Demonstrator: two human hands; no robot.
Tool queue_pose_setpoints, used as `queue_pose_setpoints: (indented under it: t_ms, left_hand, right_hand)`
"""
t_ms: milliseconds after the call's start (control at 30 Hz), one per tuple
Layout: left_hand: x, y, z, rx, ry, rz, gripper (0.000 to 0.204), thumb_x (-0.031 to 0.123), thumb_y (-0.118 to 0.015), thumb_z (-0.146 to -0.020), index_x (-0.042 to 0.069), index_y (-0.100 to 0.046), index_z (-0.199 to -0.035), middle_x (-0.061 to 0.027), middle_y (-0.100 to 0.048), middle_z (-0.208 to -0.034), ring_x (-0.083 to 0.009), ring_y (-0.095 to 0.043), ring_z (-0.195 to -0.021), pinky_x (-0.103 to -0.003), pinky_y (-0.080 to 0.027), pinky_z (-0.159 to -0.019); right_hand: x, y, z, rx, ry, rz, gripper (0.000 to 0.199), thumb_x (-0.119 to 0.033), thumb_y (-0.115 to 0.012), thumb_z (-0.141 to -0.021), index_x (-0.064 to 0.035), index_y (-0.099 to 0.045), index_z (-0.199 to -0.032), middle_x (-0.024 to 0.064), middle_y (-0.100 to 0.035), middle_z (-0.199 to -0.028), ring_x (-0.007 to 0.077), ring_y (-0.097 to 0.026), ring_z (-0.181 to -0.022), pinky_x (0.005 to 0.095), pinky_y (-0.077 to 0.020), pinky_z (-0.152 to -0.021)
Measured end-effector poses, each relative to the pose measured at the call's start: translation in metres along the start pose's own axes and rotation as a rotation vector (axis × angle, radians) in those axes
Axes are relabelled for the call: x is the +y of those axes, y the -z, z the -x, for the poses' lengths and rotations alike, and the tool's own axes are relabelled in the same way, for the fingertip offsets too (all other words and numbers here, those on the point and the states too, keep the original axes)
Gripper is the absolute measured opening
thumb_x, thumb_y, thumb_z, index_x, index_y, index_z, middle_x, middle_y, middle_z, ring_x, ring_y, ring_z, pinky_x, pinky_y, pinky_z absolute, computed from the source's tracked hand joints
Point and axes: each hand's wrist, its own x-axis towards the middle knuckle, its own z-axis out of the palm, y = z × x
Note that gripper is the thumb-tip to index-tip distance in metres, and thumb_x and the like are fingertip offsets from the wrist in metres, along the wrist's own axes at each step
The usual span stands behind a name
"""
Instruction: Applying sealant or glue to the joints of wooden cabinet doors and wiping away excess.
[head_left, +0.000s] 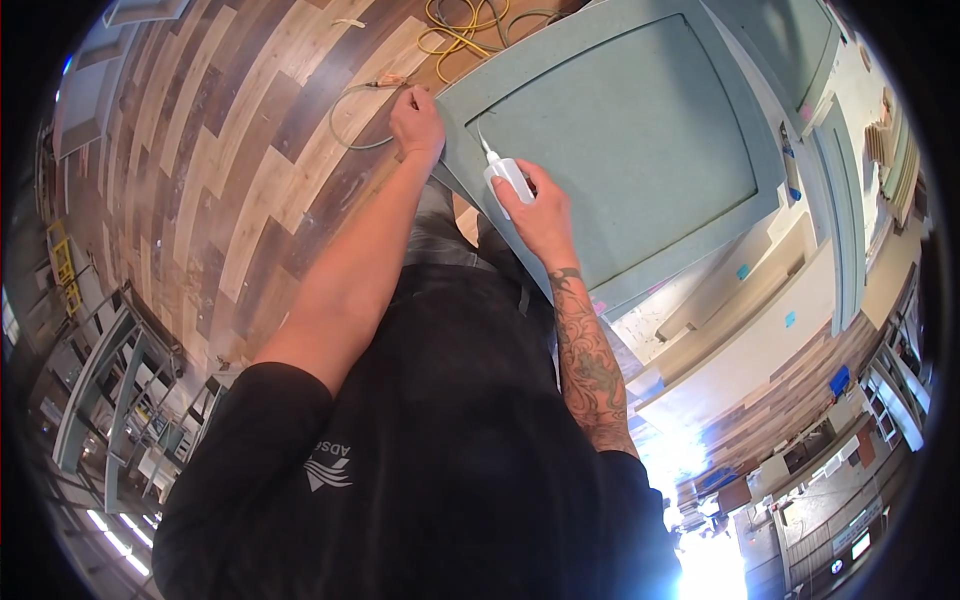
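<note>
White squeeze bottle (508, 180) sits grasped in right hand (543, 215); left hand (416, 122) fingers apparently grip the grey-green cabinet door (620, 140) corner.

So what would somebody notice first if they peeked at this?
Probably the big grey-green cabinet door filling the upper middle. The right hand holds a small white squeeze bottle with its thin nozzle on the door's inner edge, while the left hand grips the door's corner. Yellow cord lies coiled on the wood floor above.

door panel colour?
Muted grey-green, frame and recessed centre alike, on the door panel; shows best in the head view.
</note>
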Motion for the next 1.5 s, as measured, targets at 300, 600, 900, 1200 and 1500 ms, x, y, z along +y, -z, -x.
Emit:
queue_pose_setpoints:
  t_ms: [300,600,900,1200,1500]
  left_hand:
    - [0.005,0.003,0.000,-0.036,0.016,-0.001,0.036,0.033,-0.052,-0.097,0.006,-0.075,-0.099,-0.0218,-0.072,-0.092,-0.0404,-0.070,-0.090,-0.046,-0.053,-0.080]
    - [0.009,0.006,0.002,-0.050,0.044,0.007,0.035,0.032,-0.051,-0.097,0.006,-0.076,-0.101,-0.0218,-0.073,-0.095,-0.0403,-0.070,-0.093,-0.046,-0.053,-0.082]
    - [0.009,0.009,0.002,-0.033,0.007,-0.002,0.035,0.031,-0.051,-0.097,0.007,-0.076,-0.102,-0.0217,-0.073,-0.094,-0.0396,-0.071,-0.092,-0.045,-0.054,-0.081]
    - [0.008,0.011,0.001,-0.027,0.003,0.032,0.035,0.029,-0.052,-0.097,0.005,-0.076,-0.101,-0.0216,-0.073,-0.092,-0.0375,-0.071,-0.089,-0.044,-0.054,-0.079]
    - [0.008,0.011,-0.001,-0.020,-0.011,0.012,0.035,0.029,-0.053,-0.097,0.003,-0.076,-0.101,-0.0208,-0.073,-0.087,-0.0345,-0.072,-0.083,-0.043,-0.054,-0.076]
  right_hand:
    - [-0.003,-0.002,-0.003,0.123,0.148,0.096,0.040,-0.028,-0.075,-0.088,-0.0008,-0.070,-0.117,0.0182,-0.072,-0.110,0.0312,-0.070,-0.100,0.0385,-0.0541,-0.089]
    - [-0.011,0.005,-0.004,0.105,0.212,0.163,0.041,-0.027,-0.076,-0.082,-0.0012,-0.070,-0.114,0.0196,-0.069,-0.102,0.0379,-0.067,-0.095,0.0440,-0.0541,-0.086]
    - [-0.025,0.016,-0.006,0.078,0.270,0.306,0.042,-0.025,-0.076,-0.079,-0.0049,-0.071,-0.115,0.0161,-0.066,-0.101,0.0359,-0.066,-0.093,0.0431,-0.0545,-0.082]
    - [-0.032,0.028,-0.006,0.039,0.359,0.384,0.043,-0.024,-0.076,-0.078,-0.0077,-0.071,-0.118,0.0126,-0.061,-0.099,0.0343,-0.065,-0.089,0.0424,-0.0545,-0.078]
    - [-0.037,0.035,-0.001,-0.005,0.356,0.418,0.046,-0.021,-0.079,-0.078,-0.0085,-0.071,-0.121,0.0112,-0.059,-0.097,0.0308,-0.064,-0.088,0.0408,-0.0542,-0.078]
